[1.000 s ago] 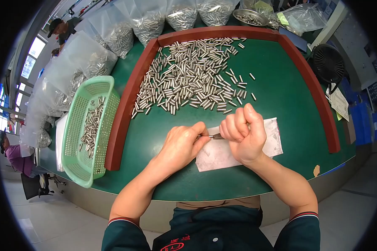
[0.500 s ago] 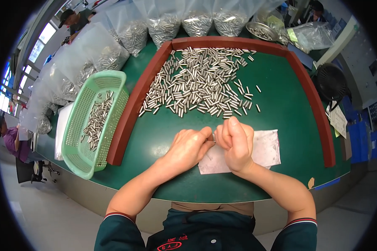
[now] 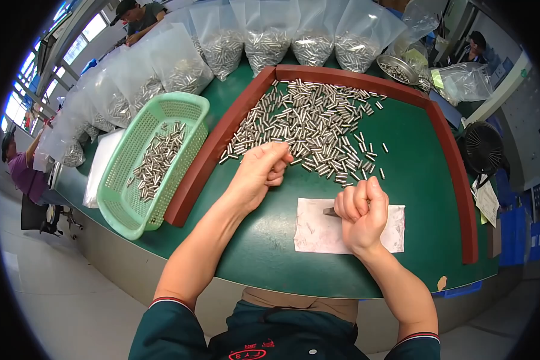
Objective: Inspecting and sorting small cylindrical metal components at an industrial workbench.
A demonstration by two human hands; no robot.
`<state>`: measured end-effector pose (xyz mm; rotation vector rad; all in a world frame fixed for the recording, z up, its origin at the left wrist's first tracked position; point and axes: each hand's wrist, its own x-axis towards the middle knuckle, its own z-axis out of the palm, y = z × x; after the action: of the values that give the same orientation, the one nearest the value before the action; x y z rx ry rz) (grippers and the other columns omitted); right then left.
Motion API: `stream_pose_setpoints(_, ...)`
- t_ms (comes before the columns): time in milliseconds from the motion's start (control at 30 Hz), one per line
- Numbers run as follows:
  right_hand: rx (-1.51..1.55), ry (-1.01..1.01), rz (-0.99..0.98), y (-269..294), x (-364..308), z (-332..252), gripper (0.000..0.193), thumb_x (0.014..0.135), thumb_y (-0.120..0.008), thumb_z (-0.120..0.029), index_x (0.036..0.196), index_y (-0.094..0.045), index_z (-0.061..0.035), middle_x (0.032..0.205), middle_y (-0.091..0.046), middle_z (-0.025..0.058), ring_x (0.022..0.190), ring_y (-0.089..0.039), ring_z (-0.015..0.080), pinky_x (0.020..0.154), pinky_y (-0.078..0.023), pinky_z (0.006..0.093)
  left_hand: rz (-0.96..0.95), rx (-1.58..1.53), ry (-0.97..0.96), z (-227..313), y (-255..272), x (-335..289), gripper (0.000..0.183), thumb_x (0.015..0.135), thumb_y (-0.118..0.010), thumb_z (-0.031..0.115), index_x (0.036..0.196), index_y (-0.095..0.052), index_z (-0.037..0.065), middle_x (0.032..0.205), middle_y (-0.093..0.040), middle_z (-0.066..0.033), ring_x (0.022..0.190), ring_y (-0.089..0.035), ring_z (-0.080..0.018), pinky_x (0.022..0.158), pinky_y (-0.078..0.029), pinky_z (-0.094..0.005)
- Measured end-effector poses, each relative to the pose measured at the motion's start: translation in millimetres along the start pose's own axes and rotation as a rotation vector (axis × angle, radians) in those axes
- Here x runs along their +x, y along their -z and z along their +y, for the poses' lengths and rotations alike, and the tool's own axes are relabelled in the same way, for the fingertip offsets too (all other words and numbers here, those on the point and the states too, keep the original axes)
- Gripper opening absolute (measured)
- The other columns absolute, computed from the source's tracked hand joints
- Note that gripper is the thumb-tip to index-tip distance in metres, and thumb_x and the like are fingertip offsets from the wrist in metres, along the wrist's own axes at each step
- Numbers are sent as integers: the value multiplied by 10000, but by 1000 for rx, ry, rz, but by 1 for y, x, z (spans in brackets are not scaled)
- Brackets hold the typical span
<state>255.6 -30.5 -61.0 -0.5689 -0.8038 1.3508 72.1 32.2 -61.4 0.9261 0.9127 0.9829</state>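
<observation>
We've got the left hand (image 3: 258, 173) at the heaped metal pins (image 3: 318, 115), fingertips together, maybe gripping 1, we can't tell; the right hand (image 3: 366, 217) clamps a dark tool (image 3: 329, 211) over the pale sheet (image 3: 310, 239). Low knuckles could scatter pins; a loose pinch could drop 1.

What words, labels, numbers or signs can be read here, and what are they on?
Dark green shirt: red lettering and an oval emblem; I'm not copying the wording.
White paper below the black fan: any writing is too small to read.
Metal pins and the tool in the right hand: no readable marks.
</observation>
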Motion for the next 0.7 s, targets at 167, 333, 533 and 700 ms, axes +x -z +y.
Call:
stream_pose_setpoints(167,5,-9,18,3,2,1,443,926,-311,-238,509,-243,-105,426,-232,-10,397,-172,82,393,-180,246,292,1110,-492,-12,-12,8,131,691,-678,152,758,-644,46,555,-555,-118,499,-555,-223,503,-429,-317)
stream_pose_setpoints(333,-9,-8,-3,-2,1,-4,446,927,-314,-237,507,-245,-104,427,-229,-12,395,-179,79,393,-181,247,192,1281,-632,-20,-14,11,147,715,-663,143,788,-607,28,565,-552,-117,506,-547,-262,482,-418,-348)
stream_pose_setpoints(533,-7,-31,19,-1,0,-1,455,929,-309,-244,501,-250,-102,418,-237,-2,394,-172,88,396,-183,254,195,1046,-584,-14,-16,5,123,742,-631,118,771,-578,11,553,-544,-116,481,-537,-246,461,-408,-340)
stream_pose_setpoints(700,-20,-45,23,-2,0,-3,459,930,-301,-255,500,-249,-104,413,-233,-3,392,-170,90,395,-182,255,186,1210,-676,-26,-8,7,137,732,-638,128,793,-583,19,576,-559,-136,530,-564,-270,505,-432,-356)
